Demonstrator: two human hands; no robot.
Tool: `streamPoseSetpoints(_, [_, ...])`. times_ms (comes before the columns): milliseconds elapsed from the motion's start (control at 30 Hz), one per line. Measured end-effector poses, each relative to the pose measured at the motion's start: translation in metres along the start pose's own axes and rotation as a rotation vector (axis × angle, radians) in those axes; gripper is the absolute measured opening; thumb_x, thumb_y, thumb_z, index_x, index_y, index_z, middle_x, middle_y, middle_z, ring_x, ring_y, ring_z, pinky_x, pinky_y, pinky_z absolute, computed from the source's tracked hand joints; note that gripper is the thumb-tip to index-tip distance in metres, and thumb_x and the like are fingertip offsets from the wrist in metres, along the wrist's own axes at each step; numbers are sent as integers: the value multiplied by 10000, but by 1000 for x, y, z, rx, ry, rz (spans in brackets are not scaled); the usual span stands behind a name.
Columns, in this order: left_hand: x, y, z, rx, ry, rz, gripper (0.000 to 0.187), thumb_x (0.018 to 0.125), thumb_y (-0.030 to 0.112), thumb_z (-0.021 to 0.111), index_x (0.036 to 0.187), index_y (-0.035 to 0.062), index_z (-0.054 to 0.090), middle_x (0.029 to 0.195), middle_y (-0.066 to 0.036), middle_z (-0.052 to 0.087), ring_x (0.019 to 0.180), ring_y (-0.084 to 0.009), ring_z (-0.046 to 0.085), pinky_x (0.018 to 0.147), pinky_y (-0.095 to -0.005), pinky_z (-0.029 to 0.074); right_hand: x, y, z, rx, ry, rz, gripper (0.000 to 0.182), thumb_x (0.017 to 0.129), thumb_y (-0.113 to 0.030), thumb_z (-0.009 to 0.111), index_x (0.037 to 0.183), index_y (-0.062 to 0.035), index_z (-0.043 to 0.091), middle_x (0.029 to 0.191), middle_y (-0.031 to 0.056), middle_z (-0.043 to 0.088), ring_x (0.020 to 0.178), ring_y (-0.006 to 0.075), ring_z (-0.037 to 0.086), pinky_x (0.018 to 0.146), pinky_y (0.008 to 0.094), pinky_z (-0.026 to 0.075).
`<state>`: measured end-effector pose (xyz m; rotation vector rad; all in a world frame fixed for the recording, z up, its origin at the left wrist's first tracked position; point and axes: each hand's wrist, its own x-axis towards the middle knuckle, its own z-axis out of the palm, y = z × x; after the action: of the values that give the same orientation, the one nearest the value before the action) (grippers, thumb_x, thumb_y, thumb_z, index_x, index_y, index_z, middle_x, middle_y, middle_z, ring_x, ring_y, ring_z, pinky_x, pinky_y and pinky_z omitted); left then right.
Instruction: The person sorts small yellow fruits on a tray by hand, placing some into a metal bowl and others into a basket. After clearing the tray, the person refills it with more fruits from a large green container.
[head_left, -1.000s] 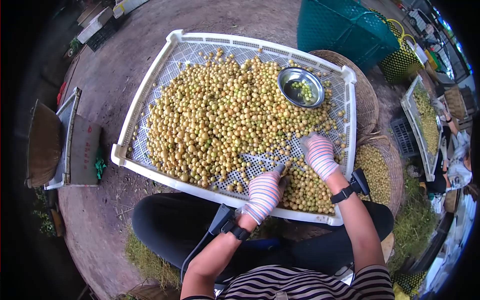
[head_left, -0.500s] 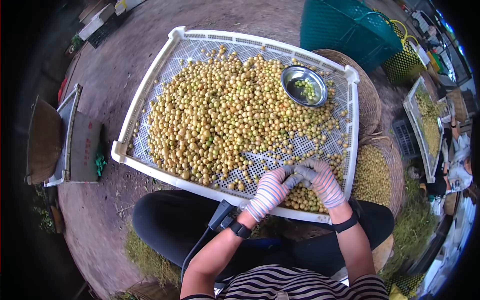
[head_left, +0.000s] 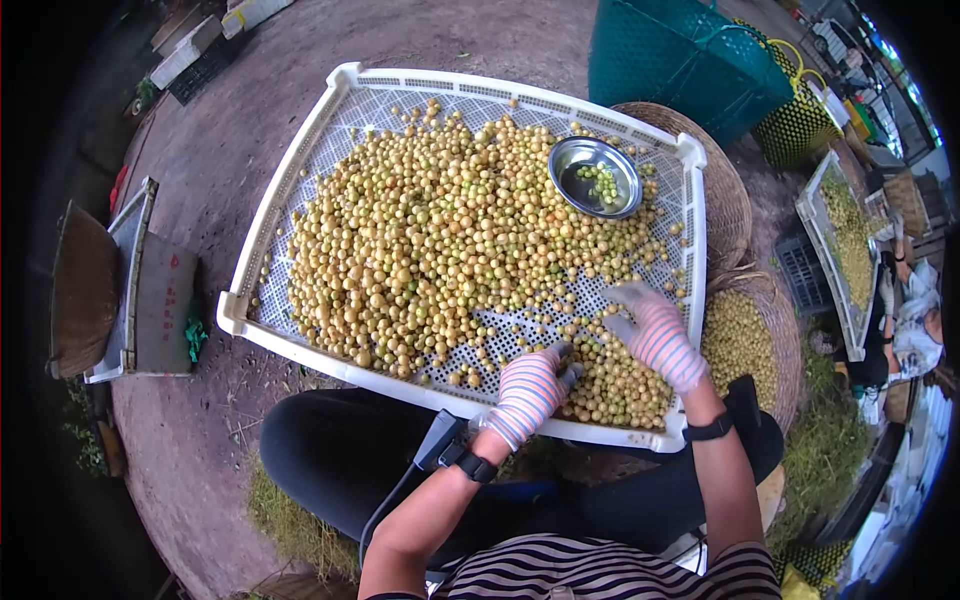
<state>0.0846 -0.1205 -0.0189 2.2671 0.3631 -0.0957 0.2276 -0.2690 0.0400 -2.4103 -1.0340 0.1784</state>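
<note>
Small round yellow-green fruits lie heaped in a white perforated plastic tray across my lap. My left hand, in a striped glove with grey fingertips, is at the tray's near edge beside a smaller pile of fruits. Its thumb and forefinger are slightly apart, with nothing visible between them. My right hand, gloved alike, hovers over that pile's far side, fingers spread and holding nothing visible. Toward the tray's far right corner, a shiny metal bowl holds several greener fruits.
A wicker basket of similar fruits stands right of the tray. Behind it are another round basket and a large green woven bag. Crates stand at left. A co-worker sits at right by another tray.
My hands, together at the near right of the tray before, have separated. The right hand has moved away and its fingers have opened; the left has shifted slightly down. The view has shifted a little.
</note>
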Motion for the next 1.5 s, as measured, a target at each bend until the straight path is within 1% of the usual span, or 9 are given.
streamPoseSetpoints(167, [0, 13, -20, -69, -58, -92, 426, 894, 387, 624, 1180, 72, 651, 892, -179, 708, 810, -337, 682, 729, -429, 542, 17, 28, 40, -518, -188, -1, 609, 884, -279, 596, 1451, -171, 402, 1489, 274, 300, 1353, 443, 338, 1036, 538, 391])
streamPoseSetpoints(300, [2, 8, -18, -170, -45, -129, 420, 896, 384, 630, 1170, 67, 655, 882, -178, 708, 817, -330, 685, 740, -418, 542, -7, -2, 4, -363, -577, 127, 364, 898, -254, 583, 1252, -177, 611, 1359, 235, 482, 1090, 377, 601, 932, 484, 486])
streamPoseSetpoints(400, [-1, 10, -13, -239, -55, -143, 390, 901, 379, 626, 1134, 71, 675, 877, -180, 707, 828, -334, 683, 753, -419, 536, 6, 15, -4, -205, -161, 106, 181, 875, -215, 610, 973, -123, 731, 999, 149, 691, 907, 338, 660, 817, 428, 530])
streamPoseSetpoints(467, [-1, 8, -8, -302, -81, -181, 371, 904, 374, 622, 1116, 77, 685, 881, -184, 705, 845, -339, 682, 761, -424, 533, 37, 41, 10, -179, 62, 84, 177, 858, -221, 631, 956, -119, 736, 980, 172, 684, 882, 363, 653, 806, 438, 528])
streamPoseSetpoints(633, [1, 14, -14, -872, -136, -387, 283, 939, 295, 640, 1022, 29, 690, 651, 33, 589, 531, -54, 500, 491, -220, 422, 89, 39, 26, -401, -152, 288, 185, 820, -238, 676, 916, -93, 740, 902, 176, 695, 850, 364, 665, 790, 441, 535])
streamPoseSetpoints(933, [2, 11, -15, -1126, -111, -431, 237, 949, 290, 627, 947, 60, 685, 602, 51, 531, 470, -53, 440, 432, -213, 349, 96, 30, 22, -492, -388, 435, 182, 778, -137, 643, 887, -23, 735, 876, 223, 698, 868, 382, 686, 745, 434, 559])
streamPoseSetpoints(1067, [3, 5, -11, -1166, -137, -463, 269, 954, 324, 622, 1003, 64, 674, 599, 43, 538, 457, -50, 439, 425, -204, 343, 60, 38, 23, 522, -216, 520, 172, 791, -161, 726, 886, -17, 729, 735, 80, 703, 711, 170, 675, 632, 292, 531])
streamPoseSetpoints(1167, [1, 8, -20, -1274, -187, -445, 308, 967, 371, 590, 1017, 78, 668, 605, 54, 545, 456, -45, 448, 405, -193, 337, 19, -16, 2, 841, -246, 490, 165, 801, -154, 748, 876, -10, 718, 740, 18, 673, 674, 73, 593, 600, 221, 476])
streamPoseSetpoints(1500, [-9, 6, -12, -1462, -242, -453, 254, 932, 353, 647, 826, 124, 619, 583, 55, 537, 430, -60, 448, 382, -210, 308, -27, -37, 32, 486, 49, 55, 82, 718, -61, 714, 778, -11, 687, 753, 127, 653, 757, 277, 617, 747, 381, 505])
